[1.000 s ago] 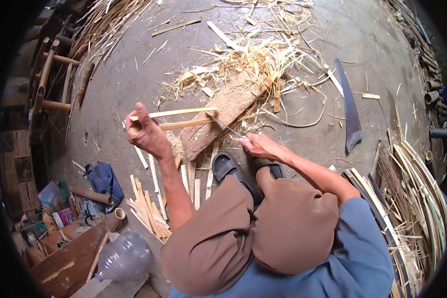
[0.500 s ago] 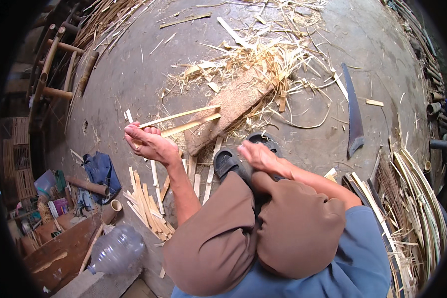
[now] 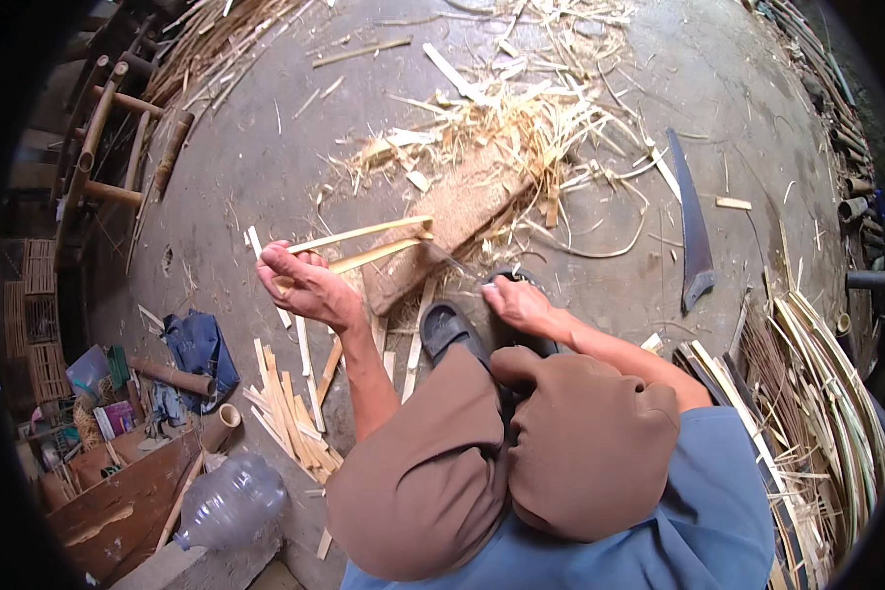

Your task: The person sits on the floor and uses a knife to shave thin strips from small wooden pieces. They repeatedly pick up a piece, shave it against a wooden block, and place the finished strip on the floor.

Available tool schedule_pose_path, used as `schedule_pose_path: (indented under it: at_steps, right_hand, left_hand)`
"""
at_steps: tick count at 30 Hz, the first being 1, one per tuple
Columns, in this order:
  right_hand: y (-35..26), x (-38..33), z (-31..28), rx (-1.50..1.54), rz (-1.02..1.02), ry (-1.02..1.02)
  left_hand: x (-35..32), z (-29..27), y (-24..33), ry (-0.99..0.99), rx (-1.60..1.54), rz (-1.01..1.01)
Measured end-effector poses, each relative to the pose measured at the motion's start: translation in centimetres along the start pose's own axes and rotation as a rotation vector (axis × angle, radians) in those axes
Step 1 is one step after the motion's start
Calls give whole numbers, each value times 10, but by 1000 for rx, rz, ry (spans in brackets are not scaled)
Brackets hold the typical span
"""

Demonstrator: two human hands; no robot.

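Observation:
My left hand [image 3: 308, 285] is closed round two pale bamboo strips [image 3: 364, 234]. They reach out to the right, and their far ends lie close together over a brown wooden block [image 3: 472, 192]. Closed too, my right hand [image 3: 521, 303] grips a thin-bladed knife [image 3: 452, 260]; its handle is hidden in the fingers. The narrow blade points up and left toward the strip ends, and I cannot tell whether it touches them. Below the left hand, several cut bamboo strips [image 3: 290, 418] lie in a loose pile on the floor.
Curly shavings [image 3: 521, 118] cover the block's far end. A handsaw [image 3: 693, 226] lies to the right, with a bundle of split bamboo [image 3: 826, 393] nearer me. At left are a clear plastic jug [image 3: 231, 500], a blue cloth [image 3: 199, 352] and a bamboo frame [image 3: 93, 147]. My sandals [image 3: 452, 329] flank the work.
The right hand has closed in a pinch and shifted slightly right, and the knife blade now shows beyond it. The left hand and its strips have moved a little to the right.

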State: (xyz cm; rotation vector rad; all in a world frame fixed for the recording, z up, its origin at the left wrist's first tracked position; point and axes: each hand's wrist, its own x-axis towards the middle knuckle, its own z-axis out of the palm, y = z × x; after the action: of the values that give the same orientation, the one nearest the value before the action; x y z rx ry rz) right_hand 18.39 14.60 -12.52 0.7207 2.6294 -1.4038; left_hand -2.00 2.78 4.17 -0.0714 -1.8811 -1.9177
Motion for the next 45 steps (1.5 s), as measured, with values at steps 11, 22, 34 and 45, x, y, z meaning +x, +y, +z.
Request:
schedule_pose_path:
  at_steps: [11, 22, 34, 45]
  right_hand:
    - [48, 12, -5, 556, 221, -382]
    - [-18, -14, -12, 325, 184, -79]
    - [-29, 12, 17, 259, -79, 56]
    - [-10, 10, 4, 33, 41, -59]
  left_hand:
    - [33, 11, -11, -1, -309, -180]
    - [56, -37, -53, 18, -155, -224]
    - [-12, -16, -22, -163, -73, -265]
    - [-9, -20, -25, -160, -122, -273]
